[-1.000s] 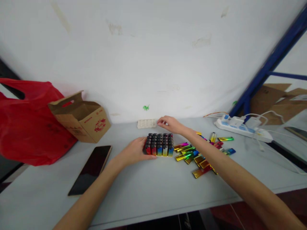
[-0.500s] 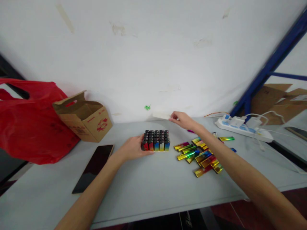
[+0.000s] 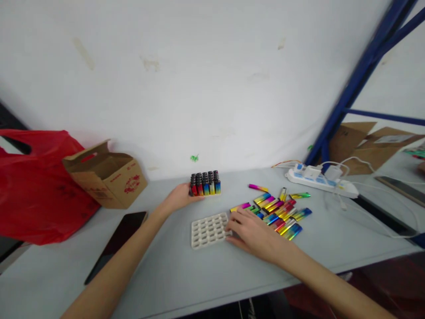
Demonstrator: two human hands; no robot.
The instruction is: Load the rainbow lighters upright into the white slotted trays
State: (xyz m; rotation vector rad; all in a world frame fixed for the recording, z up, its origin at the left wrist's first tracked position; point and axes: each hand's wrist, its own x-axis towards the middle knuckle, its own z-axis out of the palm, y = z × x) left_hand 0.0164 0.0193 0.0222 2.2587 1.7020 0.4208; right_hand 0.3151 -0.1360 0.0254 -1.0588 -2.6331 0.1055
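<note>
Rows of black-topped lighters (image 3: 206,184) stand upright in a block near the wall. My left hand (image 3: 181,196) is wrapped round the block's left side. In front of it a white tray (image 3: 208,230) with rows of slots lies flat on the table, its slots bare. My right hand (image 3: 244,228) is closed on the tray's right edge. Beyond and to the right of my right hand, a loose pile of shiny multicoloured lighters (image 3: 282,212) lies on the table.
At the left are a red plastic bag (image 3: 43,190), an open cardboard box (image 3: 116,184) and a dark phone (image 3: 119,241). A white power strip (image 3: 322,182) with cables lies at the right, near a blue metal frame (image 3: 348,88).
My right hand has come from near the wall towards the front, and the white tray now lies before the lighter block. The block and my left hand are farther back. The view has shifted.
</note>
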